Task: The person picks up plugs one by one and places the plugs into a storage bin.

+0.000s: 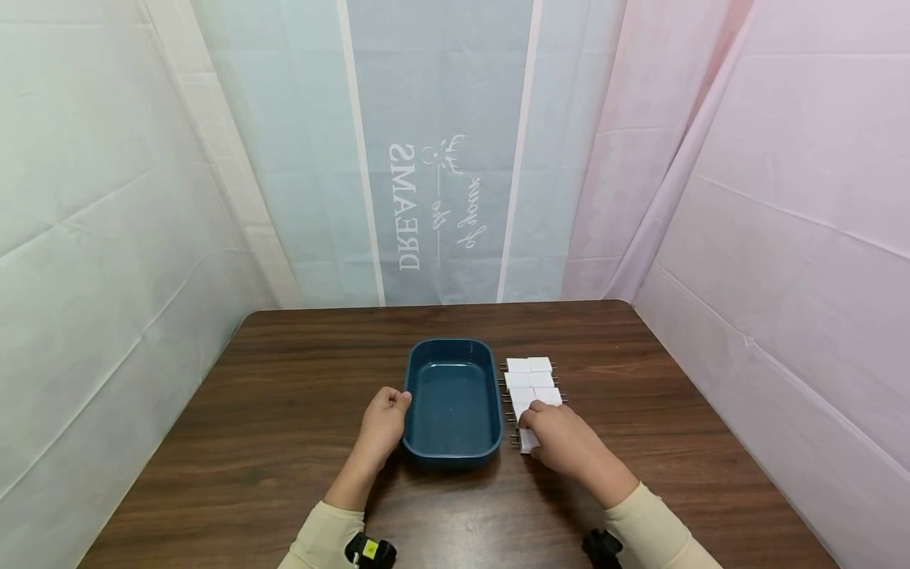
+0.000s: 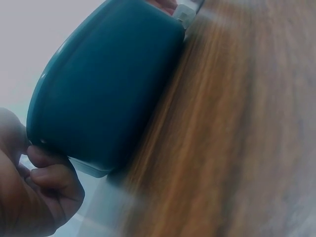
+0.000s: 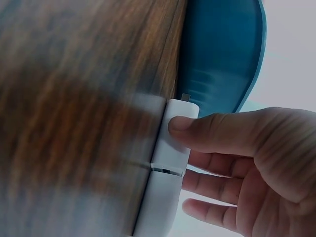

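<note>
A deep teal rectangular dish (image 1: 455,403) stands on the table. My left hand (image 1: 384,419) pinches its left rim; the left wrist view shows curled fingers (image 2: 58,177) against the dish wall (image 2: 108,84). To the right of the dish, white plug-in chargers (image 1: 521,379) with metal prongs lie side by side in two columns. At their near end my right hand (image 1: 569,442) grips one. Up close, the thumb (image 3: 185,126) presses on that white charger (image 3: 173,148), its flat prong (image 3: 185,97) pointing toward the dish. A second white charger (image 3: 158,207) lies end to end with it.
A dark wood-grain table (image 1: 306,371) carries everything. Pale fabric hangs behind it, with printed lettering (image 1: 405,205), and at both sides. Black wrist cameras (image 1: 370,551) are strapped at the sleeves.
</note>
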A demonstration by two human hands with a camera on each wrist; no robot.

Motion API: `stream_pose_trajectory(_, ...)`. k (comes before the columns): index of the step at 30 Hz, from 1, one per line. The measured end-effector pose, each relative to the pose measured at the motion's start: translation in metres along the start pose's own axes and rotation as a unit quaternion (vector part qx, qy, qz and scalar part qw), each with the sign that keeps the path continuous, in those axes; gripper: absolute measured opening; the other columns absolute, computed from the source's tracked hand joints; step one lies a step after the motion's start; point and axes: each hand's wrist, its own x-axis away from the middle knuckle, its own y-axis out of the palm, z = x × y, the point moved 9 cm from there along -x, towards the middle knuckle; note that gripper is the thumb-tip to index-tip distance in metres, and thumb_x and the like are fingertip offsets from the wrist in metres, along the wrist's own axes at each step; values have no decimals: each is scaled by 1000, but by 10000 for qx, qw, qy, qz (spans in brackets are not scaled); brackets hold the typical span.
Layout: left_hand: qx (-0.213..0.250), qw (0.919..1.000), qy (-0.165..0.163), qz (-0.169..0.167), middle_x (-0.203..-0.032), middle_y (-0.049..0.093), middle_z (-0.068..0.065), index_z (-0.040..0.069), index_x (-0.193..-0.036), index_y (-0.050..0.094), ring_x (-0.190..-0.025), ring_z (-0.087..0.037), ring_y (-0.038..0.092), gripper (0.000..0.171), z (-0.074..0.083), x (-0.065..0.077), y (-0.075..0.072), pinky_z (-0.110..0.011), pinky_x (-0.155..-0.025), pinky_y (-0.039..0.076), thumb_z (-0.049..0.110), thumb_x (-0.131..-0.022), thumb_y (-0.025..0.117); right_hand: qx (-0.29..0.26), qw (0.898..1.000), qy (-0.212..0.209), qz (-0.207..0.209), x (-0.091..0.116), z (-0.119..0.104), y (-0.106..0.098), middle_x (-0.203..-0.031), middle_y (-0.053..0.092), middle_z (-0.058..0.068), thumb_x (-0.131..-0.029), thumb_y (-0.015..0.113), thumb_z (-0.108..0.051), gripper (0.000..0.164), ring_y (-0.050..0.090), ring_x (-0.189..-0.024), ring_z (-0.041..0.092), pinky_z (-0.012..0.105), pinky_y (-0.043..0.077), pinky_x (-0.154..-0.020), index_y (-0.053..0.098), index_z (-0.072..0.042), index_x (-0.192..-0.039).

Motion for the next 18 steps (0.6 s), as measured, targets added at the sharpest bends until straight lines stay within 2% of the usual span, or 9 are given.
stream_pose_trajectory(8,169,9998,-100,-69,-70,41,-1,4,-104,53,-56,-16,42,23,-1,2,3,-28,-48,37,26,-109,49,-113,9999,42,-99,-1,1,2,-92,64,2,-70,89,-9,31,64,-80,19,40,54,-72,72,-9,-96)
stream_pose_trajectory(18,228,9996,-90,-105,-71,41,-1,4,-104,53,-55,-16,42,23,0,3,3,-28,-48,37,26,-109,49,-302,9994,40,-175,-3,0,-1,-91,63,1,-72,88,-9,29,62,-78,17,36,55,-70,70,-8,-95)
